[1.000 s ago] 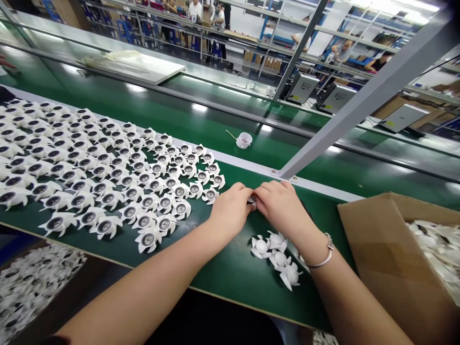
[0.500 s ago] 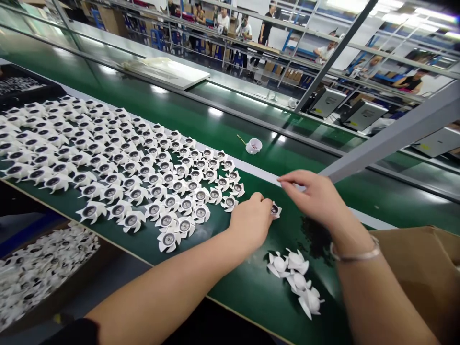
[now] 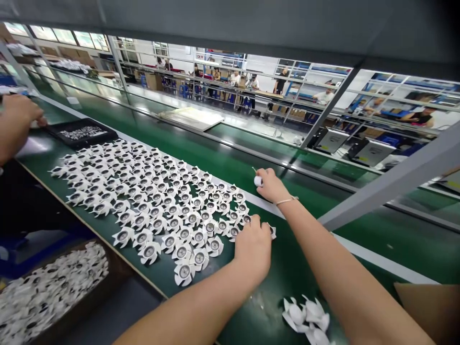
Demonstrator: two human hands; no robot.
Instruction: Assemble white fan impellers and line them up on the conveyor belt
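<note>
My left hand (image 3: 253,244) is closed over a white fan impeller (image 3: 273,233) at the right end of the laid-out group; the fingers cover most of it. Farther back, my right hand (image 3: 272,186) has its fingers and thumb around a small white cup (image 3: 258,181), whose contents are hidden. A thin yellowish stick (image 3: 254,169) pokes out beside it. Left of my hands, many white fan impellers (image 3: 172,211) lie in rows, their dark round hubs facing up. Several more impellers (image 3: 312,314) lie hub-down near my right forearm.
A black tray (image 3: 84,134) of small parts sits at the far left, near another person's hand (image 3: 19,117). Below the bench edge stands a box of loose impellers (image 3: 53,292). A grey post (image 3: 388,165) slants at right, above a cardboard box (image 3: 427,306). A white panel (image 3: 194,117) lies behind.
My right hand has moved from beside the left hand out to the cup and closed around it. My left hand stays at the impeller. The view has tilted up and turned left.
</note>
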